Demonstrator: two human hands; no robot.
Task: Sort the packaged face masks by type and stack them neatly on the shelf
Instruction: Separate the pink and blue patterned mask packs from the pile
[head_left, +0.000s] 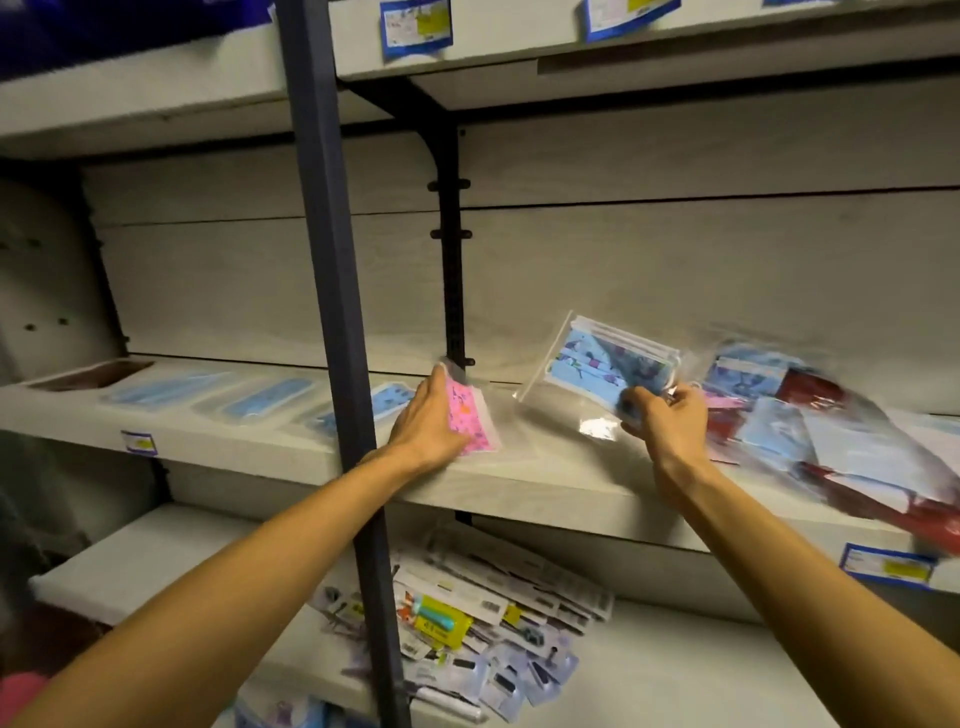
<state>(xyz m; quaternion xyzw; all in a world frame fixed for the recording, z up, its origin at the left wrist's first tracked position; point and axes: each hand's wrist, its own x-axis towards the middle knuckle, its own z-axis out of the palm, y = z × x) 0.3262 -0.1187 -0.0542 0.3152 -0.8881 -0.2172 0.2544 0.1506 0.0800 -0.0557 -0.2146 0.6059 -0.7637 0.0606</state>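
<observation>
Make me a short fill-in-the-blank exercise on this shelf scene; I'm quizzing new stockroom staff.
1. The left hand rests on a pack of ____ masks lying on the shelf.
2. The right hand holds a clear bag of ____ patterned masks above the shelf.
3. The unsorted pile of packs lies to the ____ of the right hand.

Missing words: pink; blue; right

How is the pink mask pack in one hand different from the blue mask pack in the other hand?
The pink patterned mask pack rests on the pale shelf under the left hand; the blue patterned mask pack in a clear bag is lifted off the shelf by the right hand. The pink pack looks smaller and is partly covered; the blue pack shows fully and is tilted. Both are printed masks in clear plastic.
</observation>
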